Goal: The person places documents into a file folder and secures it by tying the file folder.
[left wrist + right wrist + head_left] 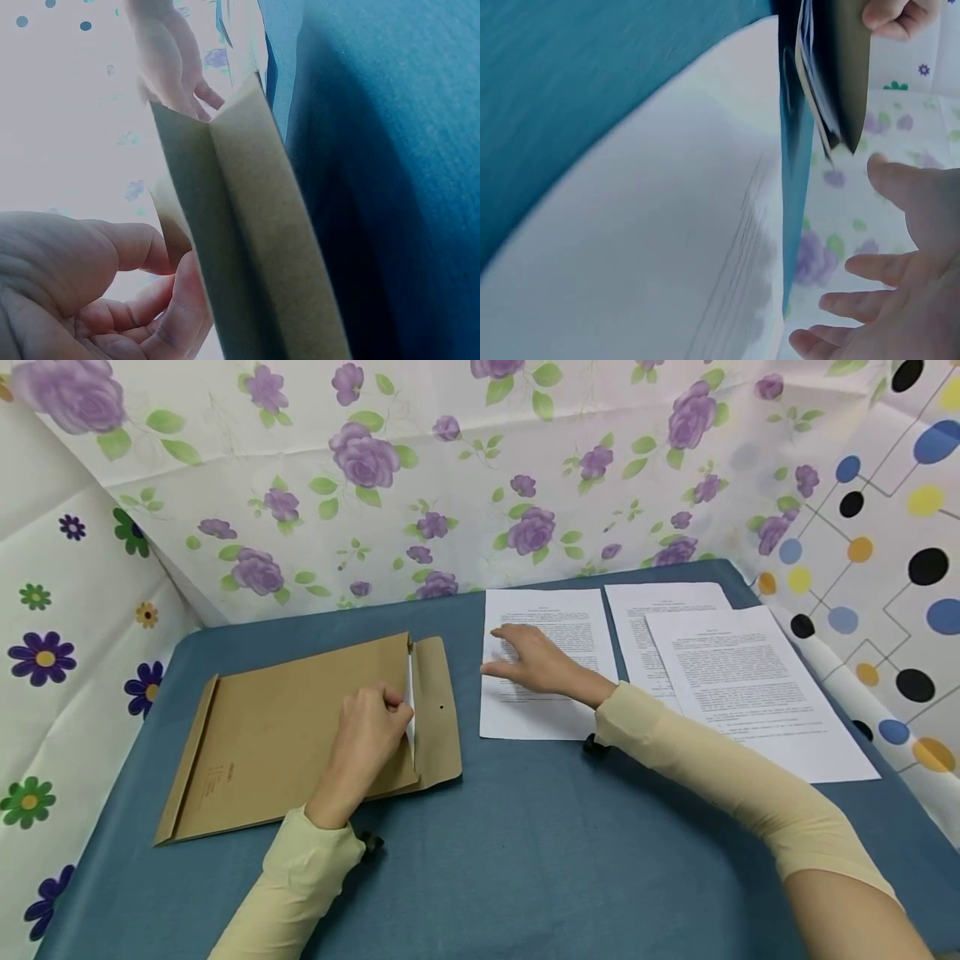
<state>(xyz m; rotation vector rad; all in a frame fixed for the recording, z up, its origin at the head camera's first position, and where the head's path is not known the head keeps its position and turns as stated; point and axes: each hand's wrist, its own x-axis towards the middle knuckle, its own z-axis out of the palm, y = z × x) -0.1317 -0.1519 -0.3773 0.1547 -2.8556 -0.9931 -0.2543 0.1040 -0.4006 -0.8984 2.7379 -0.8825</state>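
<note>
Blue cloth covers the table [525, 843], which is walled on three sides by patterned sheets: coloured daisies beside the left hand, purple roses at the back, coloured dots beyond the right hand. Left hand [367, 735] rests on a brown kraft envelope [285, 735] lying flat on the cloth; its fingers are curled at the envelope's mouth, pinching the edge of a white sheet [409, 693] that shows as a narrow strip between the envelope body and the opened flap [437, 710] just past the fingertips. Right hand [532, 660], farther out and apart from the left, lies palm down with fingers straight and slightly spread on a printed page [543, 668], which sits just beside the flap without touching it. Beyond the right forearm, two more printed pages [750, 685] overlap one another on the cloth, the nearer one lying partly over the farther, close to the dotted sheet.
</note>
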